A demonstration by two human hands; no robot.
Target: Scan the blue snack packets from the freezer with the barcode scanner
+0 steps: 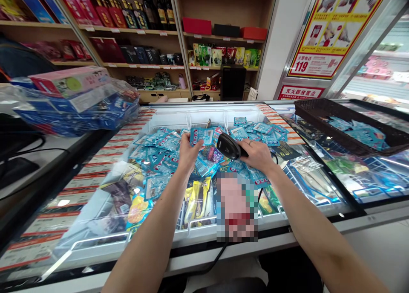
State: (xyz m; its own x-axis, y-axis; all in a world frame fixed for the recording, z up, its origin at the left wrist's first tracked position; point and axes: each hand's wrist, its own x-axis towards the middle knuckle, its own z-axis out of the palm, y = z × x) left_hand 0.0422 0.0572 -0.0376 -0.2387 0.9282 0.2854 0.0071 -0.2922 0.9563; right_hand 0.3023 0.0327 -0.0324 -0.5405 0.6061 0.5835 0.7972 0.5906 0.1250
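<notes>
My left hand point(189, 151) pinches a blue packet point(202, 136) with a barcode label, thumb on the side facing me. In my right hand point(257, 155) is a black barcode scanner point(228, 147), its head tilted toward that packet with a small gap between them. A ring shows on a right finger. Beneath both hands, many similar blue packets point(166, 140) lie loosely heaped over the glass top of a freezer chest point(183, 265). The scanner's dark cord drops below my right hand and reappears at the front edge.
A dark brown basket point(343, 133) with more blue packets stands at the right. Boxes wrapped in clear plastic point(79, 101) sit at the left. Frozen goods, such as yellow-wrapped bars point(192, 203), show through the glass. Stocked shelves point(134, 30) line the back. One patch in front is pixelated.
</notes>
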